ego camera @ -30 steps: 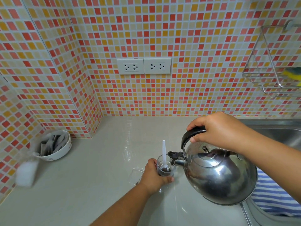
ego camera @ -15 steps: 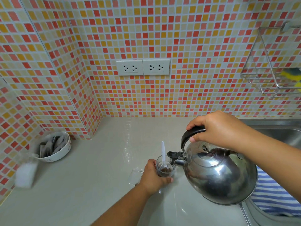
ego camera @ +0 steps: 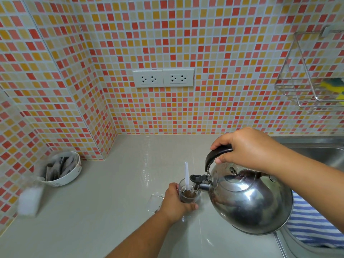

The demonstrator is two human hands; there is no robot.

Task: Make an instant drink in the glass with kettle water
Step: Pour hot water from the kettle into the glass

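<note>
Glass (ego camera: pixel 189 195) standing on the counter (ego camera: pixel 96 216), holding dark brown liquid and an upright white spoon (ego camera: pixel 186 176). Left hand (ego camera: pixel 175 203) wraps the glass, fingers curled closed around its wall. Steel kettle (ego camera: pixel 249 200), tilted with its spout (ego camera: pixel 200 185) over the rim (black cap flipped up), hangs from the right hand (ego camera: pixel 247 148), fingers clenched on the black handle (ego camera: pixel 216 154). Further left, a bowl (ego camera: pixel 72 174) of sachets; behind, tiled wall with twin sockets (ego camera: pixel 163 78).

R hand (ego camera: pixel 247 148) grips black handle of steel kettle (ego camera: pixel 249 202), tilted, spout over glass (ego camera: pixel 189 194). L hand (ego camera: pixel 175 202) wraps glass on counter (ego camera: pixel 93 220); brown liquid and white spoon (ego camera: pixel 186 176) inside. Bowl of sachets (ego camera: pixel 62 169) far left.
</note>
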